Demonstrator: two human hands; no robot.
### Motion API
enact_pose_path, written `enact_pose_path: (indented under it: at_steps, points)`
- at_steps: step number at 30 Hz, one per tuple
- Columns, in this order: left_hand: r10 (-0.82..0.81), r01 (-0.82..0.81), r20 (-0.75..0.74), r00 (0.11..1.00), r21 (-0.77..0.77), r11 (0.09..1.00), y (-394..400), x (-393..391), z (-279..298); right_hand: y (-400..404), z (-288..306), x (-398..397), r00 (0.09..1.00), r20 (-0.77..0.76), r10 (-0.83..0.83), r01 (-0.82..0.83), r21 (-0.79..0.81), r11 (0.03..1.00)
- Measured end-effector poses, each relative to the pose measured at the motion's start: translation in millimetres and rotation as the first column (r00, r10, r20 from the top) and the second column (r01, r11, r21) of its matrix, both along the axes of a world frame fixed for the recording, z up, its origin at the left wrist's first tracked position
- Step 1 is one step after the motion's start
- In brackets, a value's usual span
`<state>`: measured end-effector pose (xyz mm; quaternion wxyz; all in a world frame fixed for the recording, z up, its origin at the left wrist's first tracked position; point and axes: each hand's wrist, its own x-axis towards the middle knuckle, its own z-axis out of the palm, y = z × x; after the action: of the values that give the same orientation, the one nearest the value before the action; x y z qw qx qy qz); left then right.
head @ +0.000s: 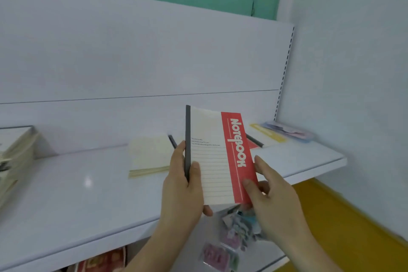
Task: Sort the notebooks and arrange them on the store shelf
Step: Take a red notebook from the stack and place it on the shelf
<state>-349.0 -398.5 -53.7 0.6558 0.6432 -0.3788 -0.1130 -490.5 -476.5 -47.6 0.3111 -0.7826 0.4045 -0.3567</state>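
White store shelf runs from the left edge across to the right wall, backed by a white panel. At the shelf's far left end — a tall stack of notebooks, cream page edges showing, cut off by the frame. Toward the middle, near the back of the shelf, a small cream stack lies flat with a dark spine at its right side. In front of it, above the shelf's front edge, both hands hold up a red-banded notebook: cream lined cover, dark grey spine on the left, red strip on the right printed "NOTEBOOK" sideways; it stands upright, tilted slightly, clear of the shelf surface. Left hand grips the spine side, thumb across the cover front and the fingers curled round behind. Right hand pinches the lower right corner at the red strip — thumb on the front, other fingers loosely bent behind and beside the edge. At the shelf's back right corner, a yellow-banded notebook lies flat, a pale blue-pink packet touching or overlapping its right side; a red cover shows partly behind the held notebook. Below the front edge, blurred pastel packets on a lower level, and something red at lower left.
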Motion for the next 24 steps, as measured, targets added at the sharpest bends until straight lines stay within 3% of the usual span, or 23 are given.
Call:
enact_pose_path:
  at_steps: [5, 9, 12, 16, 21, 24]
  points:
    - [0.044, -0.044, -0.014, 0.999, 0.014, 0.999, -67, -7, -1, -62, -1, -13, 0.943, -0.318, 0.102, -0.123, -0.045, 0.991]
    - [0.007, -0.01, 0.028, 1.0, 0.089, 0.996, -122, 6, -5, -119, 1, -14, 0.914, -0.399, 0.076, -0.125, -0.097, 0.987]
    - [-0.047, 0.004, 0.194, 0.98, 0.217, 0.976, -163, 23, -12, -167, 3, -14, 0.891, -0.45, 0.057, -0.138, -0.15, 0.979]
    - [-0.216, -0.069, 0.515, 0.829, 0.478, 0.876, -202, 43, -18, -225, -2, -5, 0.86, -0.508, 0.049, -0.186, -0.223, 0.957]
    - [-0.418, -0.191, 0.591, 0.69, 0.706, 0.682, -231, 56, -19, -283, -16, 13, 0.825, -0.552, 0.125, -0.287, -0.216, 0.933]
    - [-0.396, -0.282, 0.648, 0.651, 0.69, 0.666, -250, 65, -26, -314, -19, 25, 0.792, -0.581, 0.189, -0.378, -0.224, 0.898]
